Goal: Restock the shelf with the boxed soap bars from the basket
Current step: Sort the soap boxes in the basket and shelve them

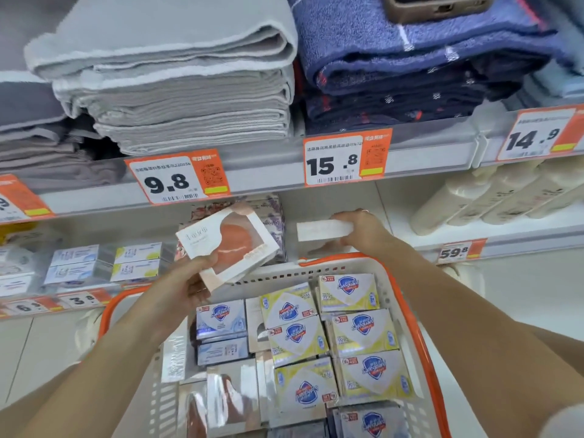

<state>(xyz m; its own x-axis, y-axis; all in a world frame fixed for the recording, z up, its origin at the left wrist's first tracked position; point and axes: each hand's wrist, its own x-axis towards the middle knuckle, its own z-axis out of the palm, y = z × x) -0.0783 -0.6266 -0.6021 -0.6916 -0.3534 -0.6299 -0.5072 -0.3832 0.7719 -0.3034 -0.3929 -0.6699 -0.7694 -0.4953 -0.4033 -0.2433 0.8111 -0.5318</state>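
Currently left hand grips a white cardboard soap box with a peach window by its lower corner, tilted, above the white plastic basket with orange rim and handles. Basket below holds many yellow and blue Safeguard soap boxes, packed flat. Right hand is closed around a plain white boxed bar, at the middle shelf, in a gap right of stacked patterned boxes. Judgement: boxes light, stiff, corners crushable; hold by the long sides. Gap looks open; cream bottles bound it right, shelf lip overhead.
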